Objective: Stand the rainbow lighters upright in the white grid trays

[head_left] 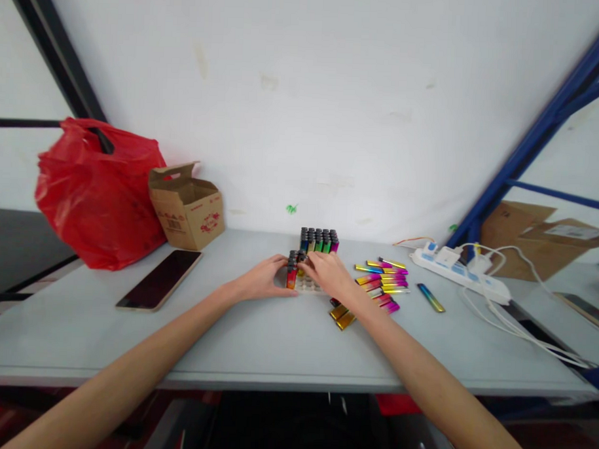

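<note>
One pale rack (308, 285), pocketed, we list near the back edge of the table (266, 348), about midway between its left and right edges. Several black-capped lighters (318, 241) with multicoloured bodies stand upright in a block at the rack's rear; a short row of red-orange lighters (291, 279) stands upright at its left side, and round sockets show towards its front. One left hand (264, 277), half curled, thumb and fingers apart around the rack's left side; we cannot tell how firmly it grips. One right hand (323, 268), fingers bent down into the rack beside the red-orange row; the fingertips partly hide what lies beneath, and we cannot tell whether they pinch a lighter. One pile of loose metallic lighters (388, 280), in gold, magenta and blue, lies right of the rack, partly behind the right forearm; one blue-and-yellow lighter (430, 298) lies apart, further towards the right edge. Towards the right edge we also enter one white power strip (459, 274) with plugs and white cables (521, 334). Towards the left edge: one dark-screened phone (160, 280), lying flat; behind it one open cardboard box (201, 218), and beside that one red plastic bag (101, 198).
</note>
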Motion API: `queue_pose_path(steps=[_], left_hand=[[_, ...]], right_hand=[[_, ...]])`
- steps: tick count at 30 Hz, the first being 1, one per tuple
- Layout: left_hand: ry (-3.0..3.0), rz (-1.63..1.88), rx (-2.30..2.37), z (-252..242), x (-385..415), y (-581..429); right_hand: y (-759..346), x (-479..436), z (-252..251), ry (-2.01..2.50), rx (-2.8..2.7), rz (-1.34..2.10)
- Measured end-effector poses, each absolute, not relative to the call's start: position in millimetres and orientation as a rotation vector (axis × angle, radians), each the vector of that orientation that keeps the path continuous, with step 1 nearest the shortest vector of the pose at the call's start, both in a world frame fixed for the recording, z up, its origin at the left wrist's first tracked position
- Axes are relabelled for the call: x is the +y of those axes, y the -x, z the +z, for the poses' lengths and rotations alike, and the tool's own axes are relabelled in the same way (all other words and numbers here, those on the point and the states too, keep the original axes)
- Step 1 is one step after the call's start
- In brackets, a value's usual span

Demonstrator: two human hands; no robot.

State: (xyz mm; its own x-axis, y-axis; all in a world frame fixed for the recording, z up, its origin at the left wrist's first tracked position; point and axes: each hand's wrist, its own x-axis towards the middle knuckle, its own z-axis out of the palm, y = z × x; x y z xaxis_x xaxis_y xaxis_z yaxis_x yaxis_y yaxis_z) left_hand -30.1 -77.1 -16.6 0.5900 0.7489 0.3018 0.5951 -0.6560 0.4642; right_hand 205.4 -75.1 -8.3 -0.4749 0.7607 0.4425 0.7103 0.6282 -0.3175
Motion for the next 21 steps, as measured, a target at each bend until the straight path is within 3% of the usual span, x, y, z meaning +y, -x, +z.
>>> queue_pose_path(steps=[8,14,21], left_hand=[[-2.493,0.691,1.137,-16.8,-77.6,30.3],[-2.504,0.663,1.145,-17.5,-76.7,32.0],[-2.515,0.61,1.176,-13.2,-79.3,30.2]], right_hand=[[-259.7,-67.7,3.9,1.123,-2.374,0.118],[-344.2,-45.8,-2.8,1.491,-2.315,0.112],[-340.5,-40.1,-2.1,1.385,-2.277,0.211]])
